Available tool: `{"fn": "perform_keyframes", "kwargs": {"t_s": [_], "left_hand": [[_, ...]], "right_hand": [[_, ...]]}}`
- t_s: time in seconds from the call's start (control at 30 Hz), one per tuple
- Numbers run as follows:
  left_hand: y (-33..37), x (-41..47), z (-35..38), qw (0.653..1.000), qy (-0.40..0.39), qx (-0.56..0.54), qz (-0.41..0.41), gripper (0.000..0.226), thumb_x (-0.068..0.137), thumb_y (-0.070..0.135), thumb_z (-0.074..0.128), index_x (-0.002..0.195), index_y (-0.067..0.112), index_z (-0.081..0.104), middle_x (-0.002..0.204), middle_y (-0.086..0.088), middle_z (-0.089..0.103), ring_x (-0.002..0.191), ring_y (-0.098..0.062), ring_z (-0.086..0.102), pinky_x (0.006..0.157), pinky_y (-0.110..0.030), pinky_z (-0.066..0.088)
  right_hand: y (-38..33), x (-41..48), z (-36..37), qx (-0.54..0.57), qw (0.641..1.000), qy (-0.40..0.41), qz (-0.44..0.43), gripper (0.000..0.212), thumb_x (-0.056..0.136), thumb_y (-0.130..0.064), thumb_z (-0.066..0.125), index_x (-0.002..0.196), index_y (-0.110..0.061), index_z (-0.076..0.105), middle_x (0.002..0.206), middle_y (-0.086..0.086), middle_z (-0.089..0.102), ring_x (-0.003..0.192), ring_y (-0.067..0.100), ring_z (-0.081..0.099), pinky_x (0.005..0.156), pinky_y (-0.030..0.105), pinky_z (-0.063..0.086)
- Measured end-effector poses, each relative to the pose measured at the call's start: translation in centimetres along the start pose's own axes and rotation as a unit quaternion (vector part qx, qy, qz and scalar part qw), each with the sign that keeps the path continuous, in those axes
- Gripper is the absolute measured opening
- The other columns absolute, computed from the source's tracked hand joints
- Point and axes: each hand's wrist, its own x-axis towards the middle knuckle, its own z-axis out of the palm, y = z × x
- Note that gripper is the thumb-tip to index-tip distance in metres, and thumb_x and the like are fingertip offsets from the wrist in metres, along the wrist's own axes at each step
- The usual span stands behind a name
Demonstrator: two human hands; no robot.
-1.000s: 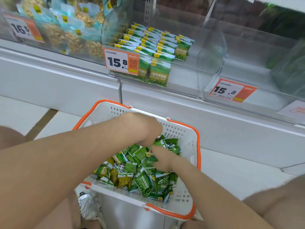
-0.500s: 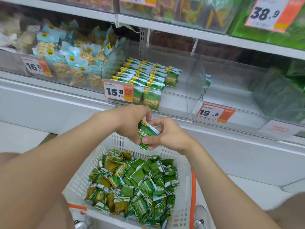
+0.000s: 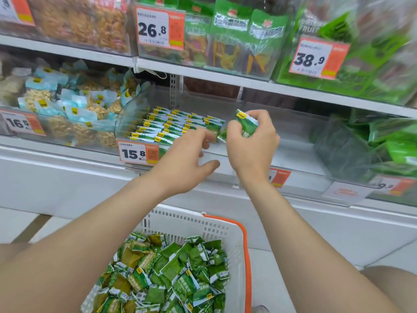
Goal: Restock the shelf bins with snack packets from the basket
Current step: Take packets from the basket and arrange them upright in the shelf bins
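Green packets (image 3: 246,125) with white and yellow tops sit in the right hand (image 3: 252,144), whose fingers and thumb curl round a small bunch of them. Half a second ago both hands were just above the basket (image 3: 194,219), squaring this bunch up. Now they have risen to the clear bin (image 3: 130,114) behind the 15.8 price tag (image 3: 136,153), so the picking step is done and placing is beginning.

The bunch hangs over the bare right part of the bin, just beside the end of the packet rows (image 3: 176,126) and not yet set down. The left hand (image 3: 187,164) reaches in with fingers stretched and the thumb spread wide. Its fingertips are at the last packet of the rows, and I cannot tell whether they press it or only touch it.

The held bunch stands nearly upright, its long axis tipped a little to the left. The yellow-labelled end points up and towards the back of the shelf. The rows lie flatter, overlapped like tiles, yellow corners showing, so I judge the bunch must be laid over to match.

Many loose packets (image 3: 171,276) remain in the basket, so the restocking has a long way to go.
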Motion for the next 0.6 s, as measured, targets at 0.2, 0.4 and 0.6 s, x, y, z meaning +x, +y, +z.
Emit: {"fn": "perform_keyframes", "kwargs": {"t_s": [0.2,0.4,0.6], "left_hand": [[2.0,2.8,3.0,0.987,-0.042,0.123,0.090,0.050,0.093,0.026,0.066,0.140,0.022,0.049,0.132,-0.001,0.050,0.125,-0.026,0.052,0.104,-0.048,0.045],[3.0,5.5,5.9,0.989,-0.053,0.134,0.033,0.038,0.100,0.042,0.051,0.130,0.019,0.051,0.122,-0.006,0.063,0.111,-0.034,0.063,0.089,-0.049,0.053],[2.9,8.2,8.4,0.982,-0.002,0.188,-0.018,0.062,0.089,0.078,0.034,0.112,0.026,0.059,0.094,0.003,0.074,0.099,-0.033,0.067,0.076,-0.046,0.058]], "right_hand": [[3.2,8.0,-1.6,-0.129,0.976,-0.016,0.176,0.021,0.089,-0.038,0.051,0.100,-0.020,0.055,0.085,-0.006,0.053,0.090,0.027,0.052,0.072,0.035,0.039],[7.3,13.4,-0.8,-0.105,0.951,-0.113,0.269,0.019,0.091,-0.027,0.049,0.088,-0.008,0.051,0.099,0.006,0.054,0.077,0.027,0.051,0.064,0.030,0.040],[11.3,17.2,0.7,-0.326,0.874,-0.279,0.229,0.012,0.099,-0.021,0.051,0.103,-0.009,0.050,0.086,0.012,0.055,0.070,0.027,0.051,0.056,0.029,0.041]]}}
